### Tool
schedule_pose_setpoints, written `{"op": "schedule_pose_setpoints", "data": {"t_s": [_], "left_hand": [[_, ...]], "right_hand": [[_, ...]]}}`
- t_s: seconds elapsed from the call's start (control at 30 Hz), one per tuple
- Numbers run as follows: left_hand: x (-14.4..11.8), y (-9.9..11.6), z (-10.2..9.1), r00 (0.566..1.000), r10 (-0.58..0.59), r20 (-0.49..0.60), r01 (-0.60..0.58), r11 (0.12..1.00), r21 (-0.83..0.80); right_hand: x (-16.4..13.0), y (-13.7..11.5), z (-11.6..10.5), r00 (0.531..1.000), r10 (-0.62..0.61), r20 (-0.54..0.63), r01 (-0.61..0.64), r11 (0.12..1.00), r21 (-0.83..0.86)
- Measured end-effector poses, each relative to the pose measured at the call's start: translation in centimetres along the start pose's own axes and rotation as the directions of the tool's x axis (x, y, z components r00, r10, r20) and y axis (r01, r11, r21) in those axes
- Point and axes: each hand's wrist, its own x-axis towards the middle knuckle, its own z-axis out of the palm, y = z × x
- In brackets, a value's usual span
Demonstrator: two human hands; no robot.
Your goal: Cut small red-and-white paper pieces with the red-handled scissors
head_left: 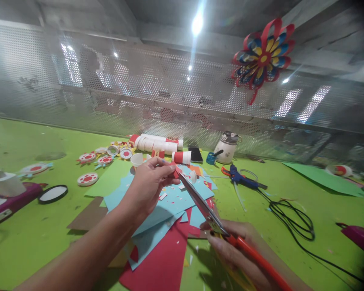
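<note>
My left hand (150,180) pinches a small piece of red paper (176,171) between thumb and fingers, above the littered sheets. My right hand (233,244) is wrapped round a large pair of scissors (200,202) with red handles. The tips of the blades reach the red piece; whether they are cutting into it I cannot tell. Under both hands lie light blue paper sheets (157,218) and a red sheet (165,258), strewn with small scraps. Just beyond my left hand stands a cut white paper cup (136,160).
Stacked paper cups (157,144) lie at the back beside a phone (195,154). A blue glue gun (245,178) with a coiled black cable (291,218) rests to the right. Decorated paper discs (87,178), a black-rimmed round object (53,194) and a purple power strip (15,202) occupy the left.
</note>
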Motion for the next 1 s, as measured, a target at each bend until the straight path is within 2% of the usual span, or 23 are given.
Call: {"op": "schedule_pose_setpoints", "data": {"t_s": [0.17, 0.4, 0.53, 0.73, 0.83, 1.0], "left_hand": [[0.01, 0.02, -0.03, 1.0, -0.004, 0.009, 0.004, 1.0, 0.008], [-0.1, 0.01, -0.14, 1.0, -0.012, 0.019, 0.011, 1.0, 0.015], [-0.05, 0.02, -0.13, 1.0, -0.008, 0.026, 0.007, 1.0, 0.014], [0.0, 0.04, 0.05, 1.0, 0.016, 0.002, -0.017, 0.998, 0.056], [0.02, -0.12, -0.02, 0.998, 0.063, -0.017, -0.061, 0.992, 0.107], [0.06, -0.35, -0.22, 0.994, 0.111, -0.012, -0.108, 0.981, 0.159]], "right_hand": [[-0.13, 0.01, 0.08, 1.0, 0.019, -0.022, -0.02, 1.0, -0.015], [-0.26, -0.34, 0.13, 0.999, -0.03, -0.033, 0.029, 0.998, -0.051], [-0.53, -0.5, 0.32, 0.991, -0.049, -0.124, 0.043, 0.998, -0.051], [-0.63, -0.53, 0.47, 0.988, -0.045, -0.15, 0.034, 0.997, -0.074], [-0.35, -0.55, 0.48, 0.994, -0.035, -0.106, 0.027, 0.997, -0.073], [0.17, -0.76, 0.11, 0.996, -0.084, -0.016, 0.083, 0.993, -0.089]]}}
